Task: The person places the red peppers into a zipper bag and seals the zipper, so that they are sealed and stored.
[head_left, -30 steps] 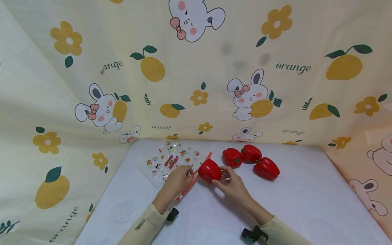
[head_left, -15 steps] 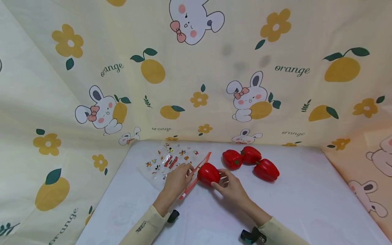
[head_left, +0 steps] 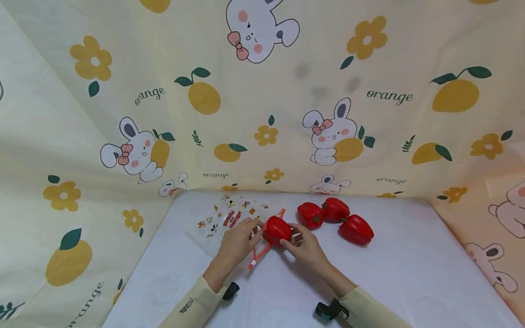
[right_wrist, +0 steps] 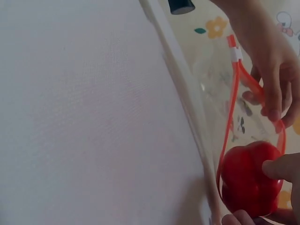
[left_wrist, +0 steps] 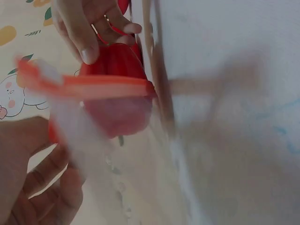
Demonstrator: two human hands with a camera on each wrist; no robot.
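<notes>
A clear zip bag (head_left: 219, 228) with small cartoon prints lies on the table, its mouth edged by red-orange zip strips (right_wrist: 230, 110) that stand apart. My left hand (head_left: 238, 242) pinches one strip between thumb and fingers. In my right hand (head_left: 306, 248), thumb and fingers hold a red bell pepper (head_left: 277, 230) from its right side. The pepper sits at the bag's mouth, between the two strips in the right wrist view. Through the bag's film, the lower part of the pepper (left_wrist: 122, 115) shows in the left wrist view. A white slider (right_wrist: 236, 54) sits near one strip end.
Behind and right of my right hand, three more red bell peppers (head_left: 356, 229) lie close together on the white table (head_left: 393, 273). A patterned cloth (head_left: 262, 105) with rabbits and oranges hangs behind the table. Black cameras (head_left: 231, 291) are strapped at both wrists.
The bag's strips have spread apart at the near end. The right hand has brought the pepper slightly left, into the gap, and the left hand has lifted its strip nearer the pepper.
</notes>
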